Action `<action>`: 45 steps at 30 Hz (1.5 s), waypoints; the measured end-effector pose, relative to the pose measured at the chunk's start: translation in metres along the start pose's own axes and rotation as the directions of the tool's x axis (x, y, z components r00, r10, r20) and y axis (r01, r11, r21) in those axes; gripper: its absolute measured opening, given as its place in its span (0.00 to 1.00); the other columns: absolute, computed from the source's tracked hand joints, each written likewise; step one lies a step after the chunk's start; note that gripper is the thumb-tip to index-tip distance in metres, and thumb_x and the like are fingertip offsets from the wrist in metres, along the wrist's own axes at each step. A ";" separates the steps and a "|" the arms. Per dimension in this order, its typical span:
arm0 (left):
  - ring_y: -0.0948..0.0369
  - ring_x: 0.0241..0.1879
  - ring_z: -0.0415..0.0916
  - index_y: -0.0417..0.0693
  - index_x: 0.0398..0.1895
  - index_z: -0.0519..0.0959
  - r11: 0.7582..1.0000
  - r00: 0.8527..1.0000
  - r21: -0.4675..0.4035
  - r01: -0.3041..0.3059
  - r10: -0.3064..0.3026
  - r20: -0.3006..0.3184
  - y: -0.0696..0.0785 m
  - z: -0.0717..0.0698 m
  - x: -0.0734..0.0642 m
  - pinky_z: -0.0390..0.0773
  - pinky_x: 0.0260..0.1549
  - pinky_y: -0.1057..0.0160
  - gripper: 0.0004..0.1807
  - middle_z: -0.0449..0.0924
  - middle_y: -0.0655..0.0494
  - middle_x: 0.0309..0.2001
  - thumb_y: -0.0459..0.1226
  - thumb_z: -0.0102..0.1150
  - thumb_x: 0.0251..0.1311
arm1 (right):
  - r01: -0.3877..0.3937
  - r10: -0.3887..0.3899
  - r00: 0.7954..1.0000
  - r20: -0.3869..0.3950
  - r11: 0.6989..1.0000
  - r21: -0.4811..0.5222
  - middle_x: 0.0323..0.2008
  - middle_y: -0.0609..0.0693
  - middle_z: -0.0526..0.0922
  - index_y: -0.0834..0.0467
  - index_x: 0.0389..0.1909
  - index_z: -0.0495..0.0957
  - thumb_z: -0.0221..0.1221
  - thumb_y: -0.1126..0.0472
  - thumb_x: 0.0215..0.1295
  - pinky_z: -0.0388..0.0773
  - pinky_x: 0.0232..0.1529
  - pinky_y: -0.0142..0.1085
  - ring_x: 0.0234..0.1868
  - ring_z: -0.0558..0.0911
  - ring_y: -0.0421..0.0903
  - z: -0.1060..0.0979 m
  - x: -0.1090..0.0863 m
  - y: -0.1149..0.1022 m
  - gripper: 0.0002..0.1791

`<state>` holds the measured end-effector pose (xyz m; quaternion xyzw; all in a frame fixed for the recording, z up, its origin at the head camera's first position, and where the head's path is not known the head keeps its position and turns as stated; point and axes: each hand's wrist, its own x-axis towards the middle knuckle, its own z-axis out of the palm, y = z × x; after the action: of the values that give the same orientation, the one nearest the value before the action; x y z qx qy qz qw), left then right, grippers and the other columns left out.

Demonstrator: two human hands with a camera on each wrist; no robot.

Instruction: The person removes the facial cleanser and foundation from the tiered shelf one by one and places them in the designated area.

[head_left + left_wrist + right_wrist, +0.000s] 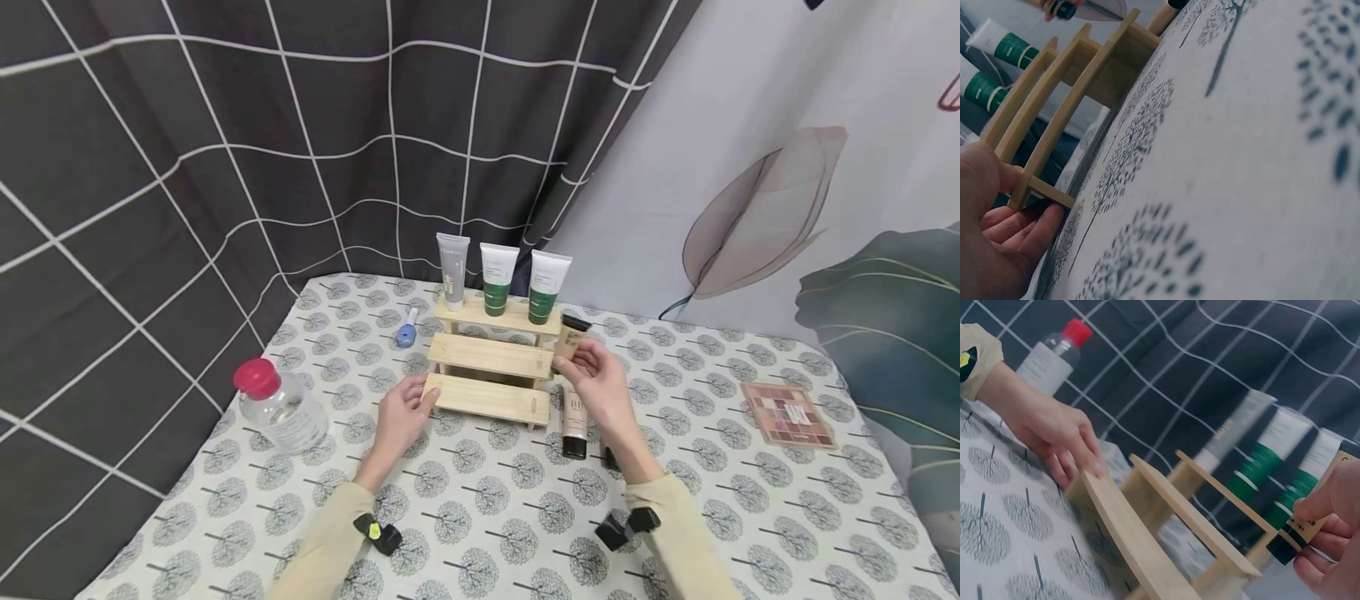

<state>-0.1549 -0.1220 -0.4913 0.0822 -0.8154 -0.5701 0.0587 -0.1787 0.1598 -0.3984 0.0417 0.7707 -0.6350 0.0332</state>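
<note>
A three-step wooden rack (491,357) stands on the patterned cloth. My left hand (401,421) grips the left end of its lowest step, thumb on top and fingers below, as the left wrist view also shows. In my right hand (602,387), a tan tube (1319,509) with black ends is pinched between thumb and fingers, beside the right end of the middle step. Along the top step stand a grey tube (453,271) and two white-and-green tubes, one in the middle (498,279) and the other tube (548,287) at the right.
Below the right hand lies a pinkish BB tube (575,421) with a black cap; another dark item is partly hidden by the wrist. A red-capped clear bottle (288,412) stands left. Behind the rack's left side is a small blue-and-white item (407,332). A makeup palette (789,415) lies right.
</note>
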 end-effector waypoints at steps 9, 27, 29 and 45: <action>0.46 0.45 0.88 0.36 0.58 0.78 0.999 0.999 0.011 -0.034 0.035 -0.037 0.000 0.006 -0.001 0.90 0.42 0.62 0.21 0.86 0.36 0.48 0.35 0.65 0.65 | -0.032 0.023 0.995 -0.095 0.995 -0.092 0.65 0.63 0.75 0.67 0.68 0.65 0.61 0.62 0.71 0.76 0.55 0.15 0.51 0.78 0.30 -0.052 -0.031 0.005 0.29; 0.46 0.46 0.87 0.36 0.59 0.78 1.000 0.999 0.009 -0.023 0.024 -0.045 -0.003 0.006 0.000 0.90 0.44 0.60 0.21 0.86 0.36 0.49 0.36 0.65 0.65 | -0.085 0.061 0.981 -0.186 0.989 -0.125 0.44 0.30 0.78 0.64 0.65 0.67 0.64 0.57 0.70 0.76 0.52 0.13 0.46 0.78 0.22 -0.091 -0.052 0.035 0.28; 0.46 0.46 0.87 0.36 0.59 0.78 1.000 0.999 0.012 -0.018 0.019 -0.047 -0.004 0.007 -0.001 0.90 0.45 0.59 0.21 0.86 0.36 0.49 0.36 0.65 0.66 | -0.086 0.058 0.978 -0.199 0.987 -0.135 0.43 0.28 0.78 0.64 0.66 0.67 0.64 0.57 0.70 0.76 0.51 0.13 0.45 0.78 0.21 -0.095 -0.056 0.040 0.29; 0.46 0.46 0.87 0.38 0.59 0.78 1.000 0.999 0.005 0.003 -0.002 -0.054 -0.003 0.008 -0.004 0.90 0.43 0.60 0.21 0.86 0.37 0.49 0.36 0.65 0.65 | -0.228 0.167 0.969 -0.184 0.889 -0.397 0.46 0.57 0.86 0.68 0.64 0.71 0.64 0.51 0.69 0.80 0.37 0.26 0.35 0.79 0.32 -0.119 -0.073 0.072 0.32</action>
<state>-0.1524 -0.1149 -0.4967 0.0986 -0.8147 -0.5659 0.0797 -0.0980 0.2887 -0.4380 0.1579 0.8798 -0.4455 0.0498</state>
